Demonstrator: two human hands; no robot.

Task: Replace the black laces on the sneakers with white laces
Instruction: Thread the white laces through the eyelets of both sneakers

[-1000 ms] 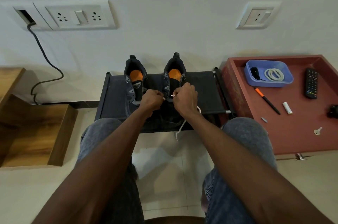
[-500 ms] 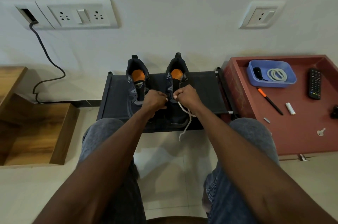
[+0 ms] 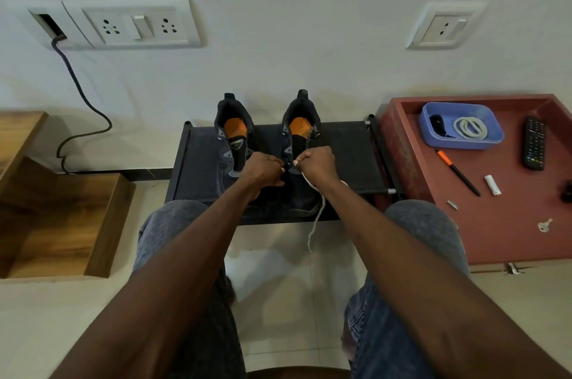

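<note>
Two dark sneakers with orange insoles stand side by side on a black rack [image 3: 346, 143], heels toward the wall. My left hand [image 3: 261, 169] and my right hand [image 3: 318, 163] are both curled at the eyelets of the right sneaker [image 3: 298, 131]. My right hand pinches a white lace [image 3: 315, 224] whose loose end hangs down past the rack's front edge. What my left hand's fingertips hold is hidden. The left sneaker [image 3: 230, 137] stands untouched beside my left hand.
A red tray table [image 3: 501, 224] at the right carries a blue tub [image 3: 461, 131] with a coiled white lace, a remote [image 3: 535, 143], a pen [image 3: 458, 172], a key and small bits. Wooden steps [image 3: 55, 217] stand at the left. A cable hangs from the wall socket.
My right hand has shifted slightly right and away from my left hand, drawing the white lace along. The loose end now hangs lower past the rack's edge.
</note>
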